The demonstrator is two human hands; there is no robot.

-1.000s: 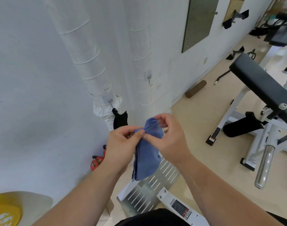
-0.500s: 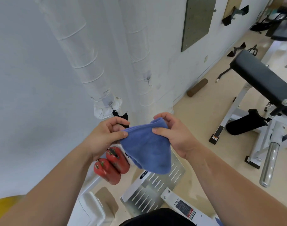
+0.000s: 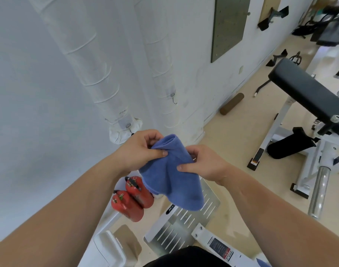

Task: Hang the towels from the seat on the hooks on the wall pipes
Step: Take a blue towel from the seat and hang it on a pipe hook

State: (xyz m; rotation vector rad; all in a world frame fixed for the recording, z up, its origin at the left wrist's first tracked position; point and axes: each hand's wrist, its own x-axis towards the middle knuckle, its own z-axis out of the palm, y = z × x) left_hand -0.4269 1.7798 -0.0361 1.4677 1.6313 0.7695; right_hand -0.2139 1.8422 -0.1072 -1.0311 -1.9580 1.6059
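Observation:
I hold a blue towel [image 3: 170,176] in front of me with both hands. My left hand [image 3: 139,151] pinches its upper left edge between thumb and fingers. My right hand [image 3: 205,162] grips the right side, thumb pressed on the cloth. The towel hangs bunched below my hands. Ahead stand two white wrapped wall pipes: the left pipe [image 3: 91,68] and the right pipe [image 3: 161,60]. A small metal hook [image 3: 174,99] sticks out of the right pipe, bare. Another small hook [image 3: 128,125] sits low on the left pipe, just above my left hand.
Two red fire extinguishers [image 3: 134,197] lie on the floor by the wall below the towel. A slotted metal footplate [image 3: 184,218] is under me. A black padded bench [image 3: 307,93] on a white frame stands at the right. A brown roller [image 3: 232,104] lies by the wall.
The towel went from spread between my hands to more bunched. My hands came closer together and rose slightly toward the pipes.

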